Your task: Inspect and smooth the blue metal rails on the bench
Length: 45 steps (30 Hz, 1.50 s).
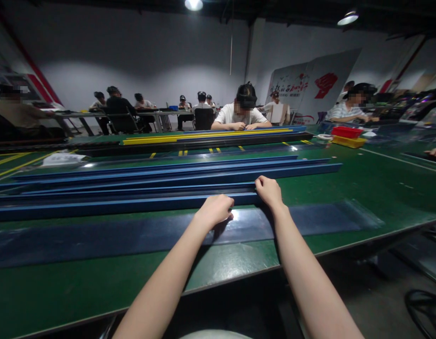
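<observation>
Several long blue channel rails (133, 181) lie side by side across the green workbench (362, 188). My left hand (215, 210) is curled closed on the near edge of the nearest blue rail (98, 205). My right hand (269, 190) grips the right end of that same rail, fingers folded over its top. A dark blue strip of plastic film (320, 220) lies flat on the bench just in front of the rail, under my wrists.
More rails, yellow (204, 136) and black, lie further back. Red (347, 132) and yellow (348, 141) bins stand at the far right. Several people sit at the bench's far side and at tables behind. The bench's front edge runs below my forearms.
</observation>
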Motion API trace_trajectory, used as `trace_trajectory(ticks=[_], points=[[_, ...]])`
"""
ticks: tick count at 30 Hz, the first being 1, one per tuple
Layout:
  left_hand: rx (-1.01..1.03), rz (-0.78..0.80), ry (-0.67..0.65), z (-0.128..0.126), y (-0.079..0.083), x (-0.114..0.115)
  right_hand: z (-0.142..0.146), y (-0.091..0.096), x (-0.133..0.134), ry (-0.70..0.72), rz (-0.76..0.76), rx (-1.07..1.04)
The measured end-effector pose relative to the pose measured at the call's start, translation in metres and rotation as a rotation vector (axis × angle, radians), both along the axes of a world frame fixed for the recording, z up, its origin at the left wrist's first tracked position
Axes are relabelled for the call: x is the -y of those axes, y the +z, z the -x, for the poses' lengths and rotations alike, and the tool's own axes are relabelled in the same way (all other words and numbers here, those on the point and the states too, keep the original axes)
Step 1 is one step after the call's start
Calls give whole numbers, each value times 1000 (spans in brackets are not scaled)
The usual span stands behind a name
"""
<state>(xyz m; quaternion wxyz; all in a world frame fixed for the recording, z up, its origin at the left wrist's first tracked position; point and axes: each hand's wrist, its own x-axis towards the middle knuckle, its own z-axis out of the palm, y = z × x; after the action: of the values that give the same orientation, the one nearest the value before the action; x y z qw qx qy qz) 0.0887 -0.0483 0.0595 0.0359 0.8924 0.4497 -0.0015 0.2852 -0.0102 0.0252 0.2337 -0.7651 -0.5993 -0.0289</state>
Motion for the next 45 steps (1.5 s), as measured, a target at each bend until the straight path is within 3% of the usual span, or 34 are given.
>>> trace_trajectory(ticks=[6, 23, 35, 45], points=[[0, 45, -15, -2, 0, 1, 0, 1, 1, 1, -2, -15], [103, -88, -23, -4, -10, -4, 0, 1, 1, 12, -5, -22], [40, -77, 4, -7, -4, 1, 1, 2, 1, -7, 8, -12], [94, -212, -15, -8, -8, 1, 2, 4, 3, -17, 8, -13]])
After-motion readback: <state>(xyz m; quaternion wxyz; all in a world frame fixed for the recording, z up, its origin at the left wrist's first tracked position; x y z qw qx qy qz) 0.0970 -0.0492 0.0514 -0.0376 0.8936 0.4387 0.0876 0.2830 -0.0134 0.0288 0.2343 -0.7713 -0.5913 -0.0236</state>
